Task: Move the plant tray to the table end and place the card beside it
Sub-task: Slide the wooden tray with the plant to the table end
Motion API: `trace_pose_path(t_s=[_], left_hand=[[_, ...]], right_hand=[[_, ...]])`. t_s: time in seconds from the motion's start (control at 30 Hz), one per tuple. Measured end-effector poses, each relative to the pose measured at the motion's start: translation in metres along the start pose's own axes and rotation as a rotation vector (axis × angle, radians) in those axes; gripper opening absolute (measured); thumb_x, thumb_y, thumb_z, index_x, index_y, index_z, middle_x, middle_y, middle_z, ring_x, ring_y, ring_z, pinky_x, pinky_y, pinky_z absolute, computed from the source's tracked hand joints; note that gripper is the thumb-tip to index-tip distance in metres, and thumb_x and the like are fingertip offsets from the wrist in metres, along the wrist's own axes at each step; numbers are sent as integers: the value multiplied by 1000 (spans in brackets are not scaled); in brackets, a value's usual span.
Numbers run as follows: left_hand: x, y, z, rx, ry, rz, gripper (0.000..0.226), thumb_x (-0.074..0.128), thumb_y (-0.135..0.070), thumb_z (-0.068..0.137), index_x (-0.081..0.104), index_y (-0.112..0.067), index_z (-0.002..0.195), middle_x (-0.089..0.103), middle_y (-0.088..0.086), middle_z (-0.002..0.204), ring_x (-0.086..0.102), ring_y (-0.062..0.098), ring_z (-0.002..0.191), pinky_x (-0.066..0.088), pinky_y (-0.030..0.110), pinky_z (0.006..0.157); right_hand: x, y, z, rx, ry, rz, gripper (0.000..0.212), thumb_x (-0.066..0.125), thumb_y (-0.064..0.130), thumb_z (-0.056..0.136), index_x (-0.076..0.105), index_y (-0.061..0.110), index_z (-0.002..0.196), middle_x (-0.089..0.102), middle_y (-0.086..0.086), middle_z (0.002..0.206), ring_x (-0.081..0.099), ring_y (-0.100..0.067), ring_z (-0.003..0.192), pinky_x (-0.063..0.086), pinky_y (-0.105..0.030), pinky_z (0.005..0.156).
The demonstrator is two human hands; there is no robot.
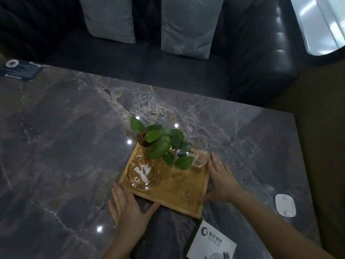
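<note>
Card (212,243) nearest; both hands flank tray (179,199), angled toward sofa (186,71).

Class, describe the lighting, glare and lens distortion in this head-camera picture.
Head view: dim overall; small bright ceiling-light glints on the glossy grey marble table; strong glare on the white curved surface top right; wide-angle bending of the table edges; the round clear glass bowl shows soft reflections.

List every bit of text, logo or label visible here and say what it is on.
White card: round logo, then characters too blurred to read.
Wooden tray: faint engraved emblem and characters, unreadable.
Dark leaflet at the table's far corner: round emblem, lines too small to read.
Nothing is legible.
</note>
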State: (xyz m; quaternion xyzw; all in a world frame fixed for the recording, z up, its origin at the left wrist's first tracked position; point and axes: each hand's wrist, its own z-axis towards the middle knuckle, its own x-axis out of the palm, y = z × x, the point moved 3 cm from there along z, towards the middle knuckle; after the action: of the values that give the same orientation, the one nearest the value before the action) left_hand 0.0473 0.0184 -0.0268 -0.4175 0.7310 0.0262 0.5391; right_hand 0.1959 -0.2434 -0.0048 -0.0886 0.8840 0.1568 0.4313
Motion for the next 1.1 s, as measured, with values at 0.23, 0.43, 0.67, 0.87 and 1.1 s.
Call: trace_pose_path(t_s=[0.23, 0.43, 0.67, 0.87, 1.1], left_hand=[[3, -6, 1, -27, 14, -83, 145, 47, -92, 53, -15, -5, 152, -25, 13, 161, -23, 22, 149, -10, 46, 121], [13, -7, 3, 12, -4, -99, 132, 68, -74, 64, -7, -12, 153, -28, 17, 159, -24, 28, 148, -4, 48, 122], [16, -10, 11, 29, -9, -106, 130, 79, -59, 66, -3, -12, 154, -26, 23, 158, -20, 33, 148, -3, 47, 121], [17, -18, 22, 47, 24, -92, 129, 77, -61, 67, -7, -14, 154, -35, 19, 155, -21, 36, 148, -2, 49, 122], [13, -38, 38, 84, 55, -132, 129, 78, -58, 68, -12, -24, 154, -39, 11, 155, -16, 37, 148, 3, 52, 122]], right_hand=[[4, -1, 2, 26, 8, 20, 156, 77, 73, 47, -28, 15, 146, -37, -3, 154, -31, -20, 141, -3, -45, 122], [4, -2, 2, 48, 5, 2, 155, 76, 74, 47, -27, 16, 147, -38, -1, 153, -30, -21, 142, -3, -46, 121], [2, -4, 3, 72, -16, 37, 155, 78, 72, 46, -25, 17, 148, -36, 1, 154, -30, -20, 142, -2, -45, 122], [0, -10, 6, 99, -27, 65, 154, 78, 72, 46, -24, 18, 148, -34, 1, 156, -28, -20, 143, -3, -43, 120], [-7, -23, 13, 131, -25, 101, 155, 77, 75, 44, -23, 18, 149, -33, 3, 156, -28, -19, 144, -1, -45, 121]])
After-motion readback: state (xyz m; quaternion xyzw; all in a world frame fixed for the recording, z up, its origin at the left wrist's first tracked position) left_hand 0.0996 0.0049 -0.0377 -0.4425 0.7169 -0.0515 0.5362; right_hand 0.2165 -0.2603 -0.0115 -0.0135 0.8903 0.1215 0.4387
